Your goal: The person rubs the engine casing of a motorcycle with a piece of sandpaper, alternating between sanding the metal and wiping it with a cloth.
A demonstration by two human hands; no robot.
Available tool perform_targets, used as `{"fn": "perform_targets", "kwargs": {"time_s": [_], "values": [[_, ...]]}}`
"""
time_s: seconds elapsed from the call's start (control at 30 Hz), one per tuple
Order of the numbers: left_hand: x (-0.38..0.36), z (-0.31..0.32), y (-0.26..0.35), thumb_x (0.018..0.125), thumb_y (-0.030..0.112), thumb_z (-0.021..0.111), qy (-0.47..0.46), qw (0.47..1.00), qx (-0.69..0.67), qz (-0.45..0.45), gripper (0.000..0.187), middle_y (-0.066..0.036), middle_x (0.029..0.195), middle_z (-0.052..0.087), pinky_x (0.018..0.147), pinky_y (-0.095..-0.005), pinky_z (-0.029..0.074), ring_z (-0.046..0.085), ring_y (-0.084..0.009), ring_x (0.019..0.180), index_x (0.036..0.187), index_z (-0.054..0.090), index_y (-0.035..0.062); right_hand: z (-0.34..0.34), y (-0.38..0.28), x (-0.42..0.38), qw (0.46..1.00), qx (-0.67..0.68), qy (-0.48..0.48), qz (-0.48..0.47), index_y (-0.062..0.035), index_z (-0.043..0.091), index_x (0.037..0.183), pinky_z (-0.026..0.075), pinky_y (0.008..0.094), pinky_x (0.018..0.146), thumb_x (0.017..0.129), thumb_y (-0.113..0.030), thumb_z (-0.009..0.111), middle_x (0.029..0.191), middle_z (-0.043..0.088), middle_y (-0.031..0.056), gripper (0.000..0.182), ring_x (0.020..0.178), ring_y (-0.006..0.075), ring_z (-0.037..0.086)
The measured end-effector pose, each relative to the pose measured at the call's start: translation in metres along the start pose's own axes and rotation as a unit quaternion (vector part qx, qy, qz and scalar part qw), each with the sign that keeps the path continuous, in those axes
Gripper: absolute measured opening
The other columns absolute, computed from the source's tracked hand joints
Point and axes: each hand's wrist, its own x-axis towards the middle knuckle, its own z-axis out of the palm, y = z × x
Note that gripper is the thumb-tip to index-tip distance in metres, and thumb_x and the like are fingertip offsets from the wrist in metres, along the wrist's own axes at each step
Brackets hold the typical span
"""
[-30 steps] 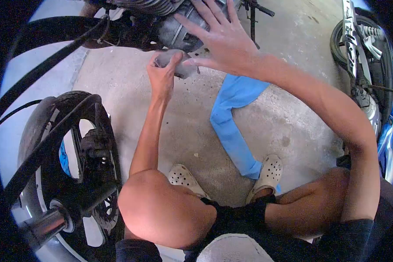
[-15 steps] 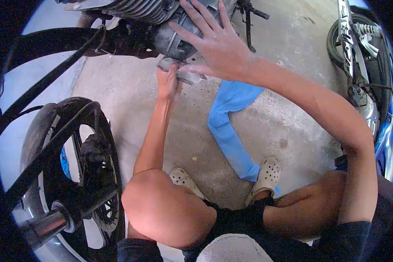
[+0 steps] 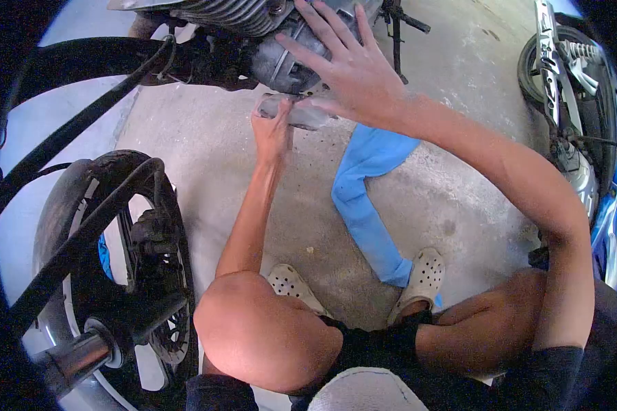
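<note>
Below the engine, my left hand is closed around a dusty grey piece with pale, smooth-looking faces; what kind of thing it is, I cannot tell. My right hand has its fingers spread over the rounded engine cover, and its thumb reaches down to the grey piece. Above and left of the hands sits the finned cylinder of the engine.
A black frame tube slants along the left, above a motorcycle wheel. A blue cloth lies on the concrete floor by my right clog. Another motorcycle stands at the right edge.
The whole view has shifted slightly, so the engine and both hands appear a little further right. My left hand keeps its hold on the grey piece, and my right fingers remain spread.
</note>
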Motion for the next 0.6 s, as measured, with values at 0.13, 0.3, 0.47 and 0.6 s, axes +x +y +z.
{"fn": "perform_targets", "kwargs": {"time_s": [0.13, 0.3, 0.47, 0.6], "values": [[-0.003, 0.008, 0.005, 0.089, 0.02, 0.07, -0.002, 1.0, -0.007, 0.0, 0.021, -0.006, 0.083, 0.064, 0.061, -0.0289, 0.052, 0.061, -0.0132, 0.071, 0.093, 0.059, 0.0021, -0.004, 0.0, 0.0, 0.998, -0.052, -0.018, -0.01, -0.0072, 0.041, 0.139, 0.014, 0.0653, 0.111, 0.078, -0.043, 0.069, 0.153, 0.013, 0.0308, 0.076, 0.144, 0.0434, 0.013], [-0.009, 0.032, 0.027, 0.09, 0.02, 0.069, 0.058, 0.996, -0.068, 0.01, 0.023, -0.006, 0.084, 0.064, 0.061, -0.0314, 0.054, 0.063, -0.0142, 0.072, 0.098, 0.059, 0.0009, -0.004, 0.0, -0.002, 1.0, -0.011, -0.008, -0.005, -0.0068, 0.04, 0.14, 0.014, 0.0651, 0.112, 0.076, -0.041, 0.07, 0.153, 0.013, 0.0307, 0.078, 0.144, 0.043, 0.012], [-0.011, 0.021, 0.022, 0.09, 0.021, 0.07, 0.075, 0.997, 0.013, -0.012, 0.023, -0.004, 0.088, 0.066, 0.065, -0.0271, 0.05, 0.06, -0.0112, 0.076, 0.099, 0.063, 0.0002, 0.002, 0.002, 0.0, 0.999, -0.048, -0.004, 0.002, -0.0114, 0.04, 0.14, 0.017, 0.0648, 0.111, 0.078, -0.031, 0.07, 0.154, 0.015, 0.0276, 0.071, 0.144, 0.0419, 0.016], [-0.012, 0.026, 0.031, 0.089, 0.023, 0.072, 0.088, 0.995, 0.04, 0.004, 0.025, -0.002, 0.089, 0.066, 0.068, -0.0243, 0.046, 0.057, -0.0093, 0.078, 0.096, 0.066, 0.0002, 0.007, 0.009, 0.002, 0.999, -0.019, 0.041, 0.011, -0.0236, 0.042, 0.139, 0.022, 0.0621, 0.111, 0.078, -0.034, 0.07, 0.153, 0.02, 0.0228, 0.068, 0.141, 0.0398, 0.024]]}}
